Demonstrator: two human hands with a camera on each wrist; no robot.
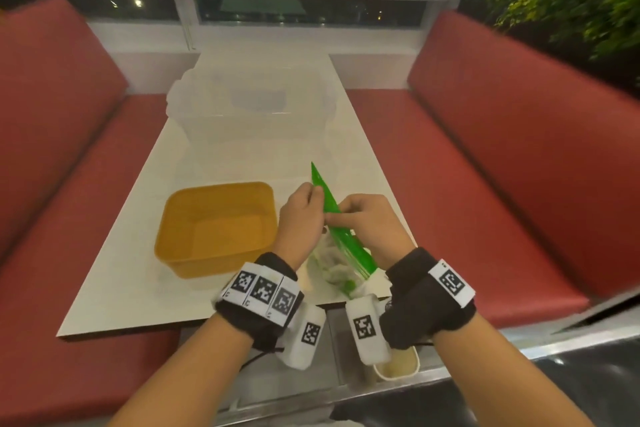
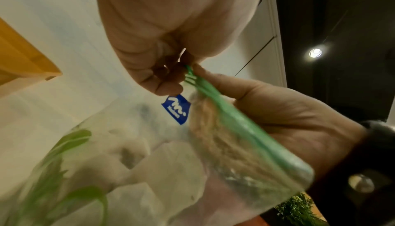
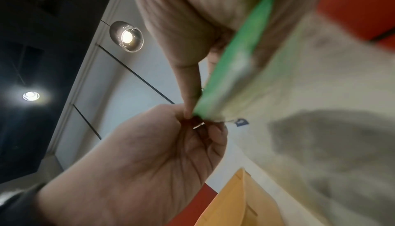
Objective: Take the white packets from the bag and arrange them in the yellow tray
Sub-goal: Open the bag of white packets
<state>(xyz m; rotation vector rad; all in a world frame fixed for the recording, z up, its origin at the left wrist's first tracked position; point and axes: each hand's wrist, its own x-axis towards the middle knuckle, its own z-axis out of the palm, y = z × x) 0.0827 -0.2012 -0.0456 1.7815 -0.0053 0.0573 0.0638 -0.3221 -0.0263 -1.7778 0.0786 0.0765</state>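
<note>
A clear zip bag (image 1: 341, 270) with a green zip strip (image 1: 330, 210) stands tilted on the table's near right edge. White packets (image 2: 171, 160) show through its side. My left hand (image 1: 317, 196) pinches the green strip (image 2: 213, 94) from the left. My right hand (image 1: 334, 218) pinches the same strip from the right, thumb along it (image 3: 235, 57). The fingertips of both hands meet at one spot on the strip. The yellow tray (image 1: 173, 215) sits just left of my hands with nothing in it. Whether the zip is parted is unclear.
A clear plastic tub (image 1: 256, 114) stands at the far end of the white table (image 1: 131, 288). Red booth seats (image 1: 502, 149) flank both sides. A paper cup (image 1: 398, 366) sits below the table's near edge, under my right wrist.
</note>
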